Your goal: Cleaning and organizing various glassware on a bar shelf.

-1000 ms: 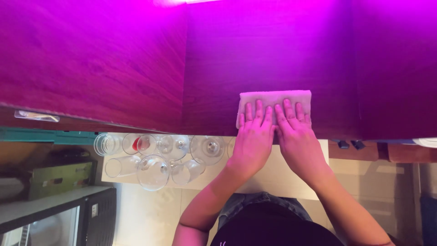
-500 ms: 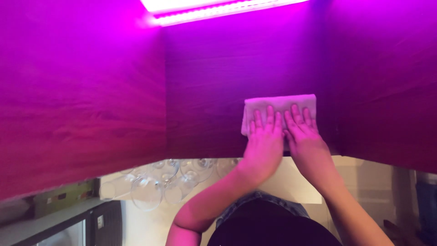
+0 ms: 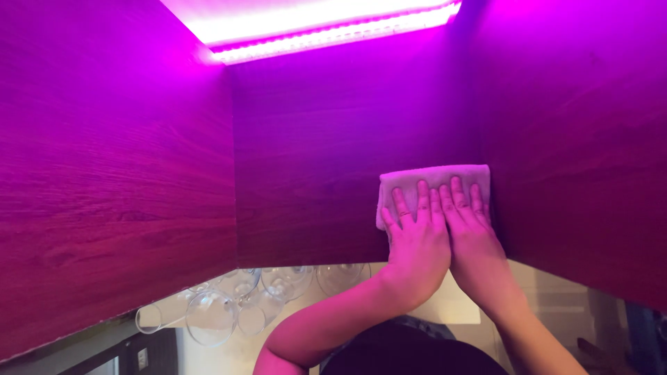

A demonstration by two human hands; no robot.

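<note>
Both hands, left hand (image 3: pixel 417 243) and right hand (image 3: pixel 472 239), lie flat and open on the folded cloth (image 3: pixel 434 182), no grip closed, pressing it to the wooden panel (image 3: pixel 313 160); it looks soft, light, best pinched at an edge.

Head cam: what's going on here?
A person presses both hands flat on a folded pale cloth against a dark wooden panel, lit magenta by a light strip. The left hand and right hand lie side by side, fingers spread. Clear stemmed glasses sit below the panel's edge.

Wood panels (image 3: pixel 333 139) lit magenta by a light strip (image 3: pixel 326 31) at 12 o'clock; glasses (image 3: pixel 236 302) at 7 o'clock.
</note>
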